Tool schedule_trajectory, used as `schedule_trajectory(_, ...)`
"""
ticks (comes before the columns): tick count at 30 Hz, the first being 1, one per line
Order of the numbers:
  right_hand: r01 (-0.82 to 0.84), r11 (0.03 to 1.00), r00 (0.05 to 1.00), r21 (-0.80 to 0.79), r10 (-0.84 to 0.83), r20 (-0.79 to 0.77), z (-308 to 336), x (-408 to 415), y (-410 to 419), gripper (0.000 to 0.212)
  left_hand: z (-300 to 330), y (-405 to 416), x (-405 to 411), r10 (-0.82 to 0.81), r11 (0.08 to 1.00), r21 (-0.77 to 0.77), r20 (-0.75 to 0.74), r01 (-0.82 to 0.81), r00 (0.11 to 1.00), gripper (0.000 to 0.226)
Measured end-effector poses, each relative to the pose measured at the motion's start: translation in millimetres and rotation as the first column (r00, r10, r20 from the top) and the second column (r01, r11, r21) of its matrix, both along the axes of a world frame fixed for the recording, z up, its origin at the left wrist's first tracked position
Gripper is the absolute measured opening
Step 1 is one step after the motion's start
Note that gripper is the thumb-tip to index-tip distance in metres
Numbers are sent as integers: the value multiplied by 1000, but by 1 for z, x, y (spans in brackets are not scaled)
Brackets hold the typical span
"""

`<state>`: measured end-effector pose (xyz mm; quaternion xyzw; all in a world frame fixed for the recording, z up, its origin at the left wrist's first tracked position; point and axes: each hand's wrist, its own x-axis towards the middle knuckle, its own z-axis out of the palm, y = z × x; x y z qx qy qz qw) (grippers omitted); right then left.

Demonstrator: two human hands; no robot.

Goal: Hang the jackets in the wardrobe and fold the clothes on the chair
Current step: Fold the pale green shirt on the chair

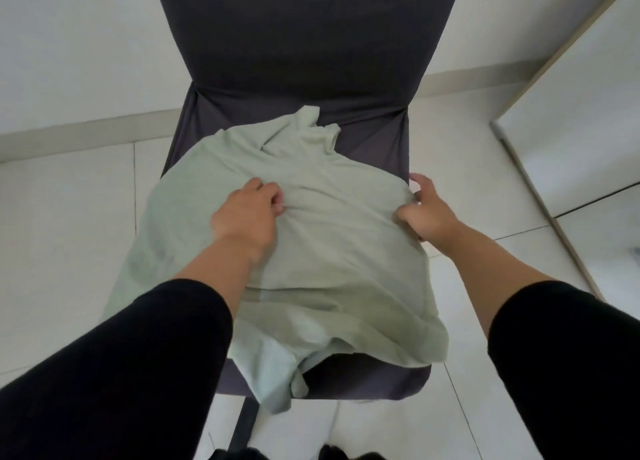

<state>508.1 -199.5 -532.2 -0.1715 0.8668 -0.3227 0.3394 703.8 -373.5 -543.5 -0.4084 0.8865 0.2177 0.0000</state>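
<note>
The white tiled floor [69, 217] runs under everything, and a pale panelled unit [588, 120], probably the wardrobe, stands off to the right, well apart from the work. The dark-covered chair [304, 43] faces the person with its back upright and its seat serving as the folding surface, which is likely why the garment is laid there and not held in the air. The pale green garment [329, 262] lies spread over most of the seat, one edge spilling off the left side and the near hem drooping over the front edge; a bunched part, perhaps the collar or a sleeve, points toward the chair back. It is wrinkled and not yet squared, so I judge the folding to be at its start, with the cloth being flattened or gathered for a first fold. Both arms wear black sleeves [121, 373] pushed up clear of the wrists. The left hand [246, 213] sits near the middle of the cloth, fingers curled and pinching a small ridge of fabric, seemingly to anchor or draw it. The right hand [427, 213] takes the garment's right edge at the seat's side, thumb on top clamping the cloth, the fingers partly under it, apparently to pull that side taut or turn it inward.
</note>
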Motion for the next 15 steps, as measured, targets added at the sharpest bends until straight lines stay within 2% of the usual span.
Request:
schedule_trajectory(2, -12, 996, 996, 87, 4, 89, -1, -3, 7, 63, -3, 3, -4, 3, 999, -49, 12, -2, 1000, 17)
schedule_trajectory(4, -59, 987, 974, 147, 24, 226, 4, -1, 18, 69, 0, 3, -7, 40, 999, -27, 9, -39, 999, 16)
schedule_trajectory(6, -202, 946, 936, 255, 110, 333, 13, 2, 28, 78, 6, 3, -11, 92, 996, 4, 4, -92, 996, 14)
schedule_trajectory(8, -329, 880, 904, 341, 191, 382, 23, 1, 32, 67, 12, 2, -16, 136, 991, -13, -8, -136, 991, 14)
schedule_trajectory(10, -342, 851, 924, 398, 228, 307, 33, -7, 30, 44, 21, 3, -23, 177, 983, -42, -41, -178, 983, 15)
schedule_trajectory(12, -240, 883, 970, 403, 198, 143, 42, -21, 21, 25, 31, 4, -32, 208, 976, -54, -80, -212, 975, 13)
schedule_trajectory(15, -91, 935, 993, 343, 111, -38, 59, -38, -2, 21, 45, -2, -51, 209, 974, -45, -225, -224, 952, 9)
